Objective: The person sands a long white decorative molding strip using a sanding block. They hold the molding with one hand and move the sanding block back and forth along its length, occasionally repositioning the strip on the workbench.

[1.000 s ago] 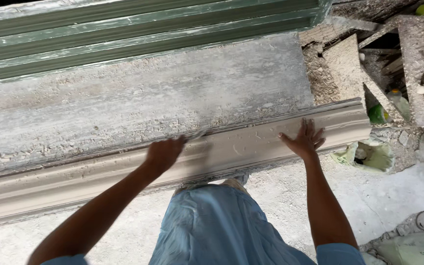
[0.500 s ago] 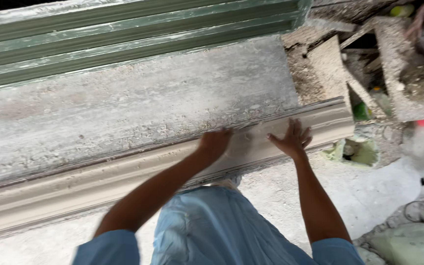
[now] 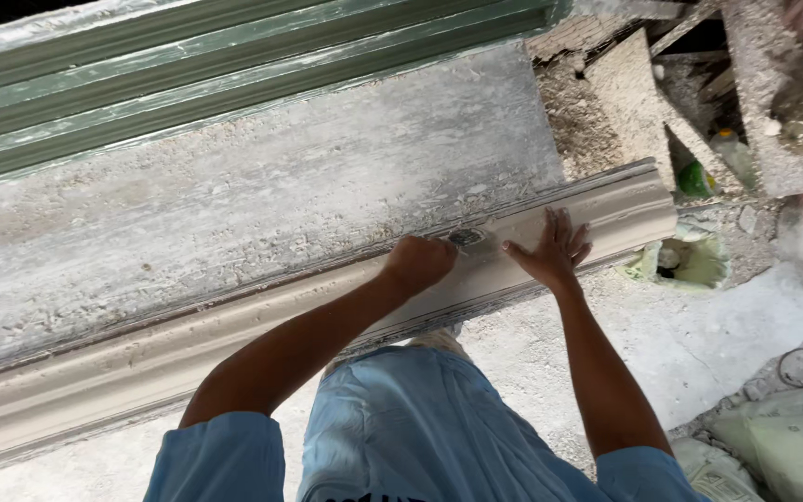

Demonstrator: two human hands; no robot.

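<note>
I saw the left hand [image 3: 420, 263] curled, fingers together, clamped on a small tool [image 3: 466, 238] against the moulding [image 3: 234, 325]; just right, the right hand [image 3: 550, 251] lay flat, fingers apart.

Two hands, one moulding, one worktop

One long plaster moulding [image 3: 234, 344] on one dusty worktop [image 3: 234, 204] — two hands, left hand [image 3: 420, 263] and right hand [image 3: 550, 253], on it; one green bottle [image 3: 696, 178], two pale sacks [image 3: 783, 437] on the floor.

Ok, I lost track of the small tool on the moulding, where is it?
In the head view, the small tool lies on the pale moulding right of centre, between the left hand and the flat right hand.
</note>
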